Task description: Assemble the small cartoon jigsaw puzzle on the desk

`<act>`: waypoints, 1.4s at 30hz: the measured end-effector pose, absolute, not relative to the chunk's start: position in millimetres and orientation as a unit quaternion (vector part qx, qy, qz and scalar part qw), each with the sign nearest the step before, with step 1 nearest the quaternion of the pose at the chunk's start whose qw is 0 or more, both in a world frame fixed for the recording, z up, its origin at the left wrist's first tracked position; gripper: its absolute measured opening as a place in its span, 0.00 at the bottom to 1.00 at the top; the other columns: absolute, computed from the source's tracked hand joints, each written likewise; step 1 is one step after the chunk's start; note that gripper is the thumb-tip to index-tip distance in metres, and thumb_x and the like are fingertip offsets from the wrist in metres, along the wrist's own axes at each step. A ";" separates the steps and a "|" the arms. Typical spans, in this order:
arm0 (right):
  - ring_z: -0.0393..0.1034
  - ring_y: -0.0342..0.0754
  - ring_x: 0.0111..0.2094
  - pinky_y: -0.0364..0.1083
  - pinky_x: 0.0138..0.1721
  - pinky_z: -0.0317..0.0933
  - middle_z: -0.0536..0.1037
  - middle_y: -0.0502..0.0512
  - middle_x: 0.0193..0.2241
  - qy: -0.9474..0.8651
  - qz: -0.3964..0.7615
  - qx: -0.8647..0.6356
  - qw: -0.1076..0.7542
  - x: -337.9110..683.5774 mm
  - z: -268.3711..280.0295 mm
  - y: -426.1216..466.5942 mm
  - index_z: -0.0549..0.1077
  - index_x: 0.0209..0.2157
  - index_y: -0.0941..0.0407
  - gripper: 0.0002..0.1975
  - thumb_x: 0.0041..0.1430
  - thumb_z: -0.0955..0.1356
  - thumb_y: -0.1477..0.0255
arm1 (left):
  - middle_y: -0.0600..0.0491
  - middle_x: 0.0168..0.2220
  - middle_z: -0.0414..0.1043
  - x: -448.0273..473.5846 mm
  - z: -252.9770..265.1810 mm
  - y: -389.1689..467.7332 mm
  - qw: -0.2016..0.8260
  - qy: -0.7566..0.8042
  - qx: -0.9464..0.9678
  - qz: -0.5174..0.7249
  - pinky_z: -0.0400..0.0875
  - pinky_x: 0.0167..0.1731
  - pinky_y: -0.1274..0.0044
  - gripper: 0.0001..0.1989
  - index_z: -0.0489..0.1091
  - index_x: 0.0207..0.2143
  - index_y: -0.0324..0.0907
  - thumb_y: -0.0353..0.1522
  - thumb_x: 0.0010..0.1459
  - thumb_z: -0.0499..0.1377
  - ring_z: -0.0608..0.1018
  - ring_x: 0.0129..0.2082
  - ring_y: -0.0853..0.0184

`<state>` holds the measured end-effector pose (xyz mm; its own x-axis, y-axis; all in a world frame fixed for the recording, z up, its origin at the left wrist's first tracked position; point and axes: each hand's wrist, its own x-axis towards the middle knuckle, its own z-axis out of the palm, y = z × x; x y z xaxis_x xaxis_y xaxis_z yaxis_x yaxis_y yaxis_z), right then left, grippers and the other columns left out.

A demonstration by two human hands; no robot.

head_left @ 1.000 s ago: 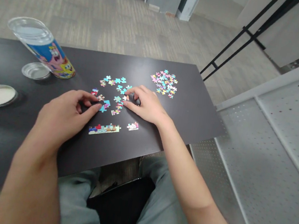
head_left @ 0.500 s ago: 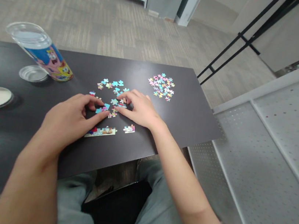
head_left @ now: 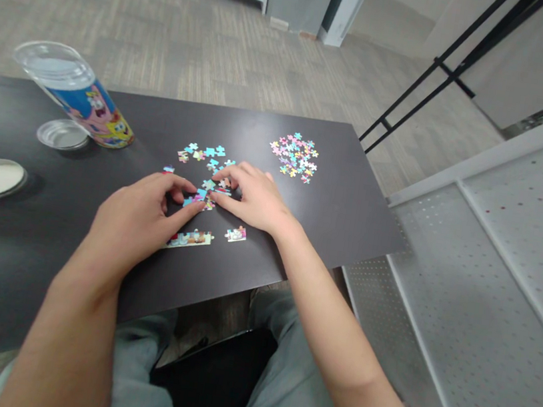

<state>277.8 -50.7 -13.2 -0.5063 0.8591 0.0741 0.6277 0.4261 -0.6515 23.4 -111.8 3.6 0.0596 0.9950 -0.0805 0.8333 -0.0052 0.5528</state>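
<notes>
On the dark table, my left hand (head_left: 144,209) has its thumb and index finger closed around a few joined jigsaw puzzle pieces (head_left: 194,200) in blue and pink. These pieces meet or nearly meet others under my right thumb; the exact join is hidden. My right hand (head_left: 251,195) rests with thumb and index fingertip pressed at the puzzle pieces (head_left: 208,185) in the middle. A joined strip of puzzle pieces (head_left: 192,238) lies nearer me, partly covered by my left hand. To its right is a small joined bit of puzzle (head_left: 235,233).
Loose blue puzzle pieces (head_left: 211,152) are scattered beyond my hands. A heap of small puzzle pieces (head_left: 294,156) lies at the far right. A clear-topped cartoon canister (head_left: 88,100) stands at the left, near two round lids, (head_left: 63,135) one clear and one white-centred. A perforated panel (head_left: 486,260) borders the right side.
My left hand has slid to the right with its puzzle pieces, bringing them up against those by my right thumb. My right hand has hardly moved.
</notes>
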 end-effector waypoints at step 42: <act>0.86 0.66 0.67 0.65 0.69 0.72 0.91 0.57 0.61 -0.824 0.284 -0.445 0.208 276.1 -11.3 -51.3 0.85 0.58 0.42 0.10 0.86 0.76 0.55 | 0.38 0.63 0.70 19.3 -0.8 -113.0 0.223 0.665 0.679 0.218 0.75 0.57 0.49 0.23 0.84 0.59 0.51 0.48 0.79 0.53 0.82 0.52 0.41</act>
<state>276.1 -51.3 -11.3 -0.5183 0.8505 0.0898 0.6149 0.4436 -0.6520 19.3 -113.0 -0.8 0.0216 0.9998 -0.0014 0.8052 -0.0166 0.5928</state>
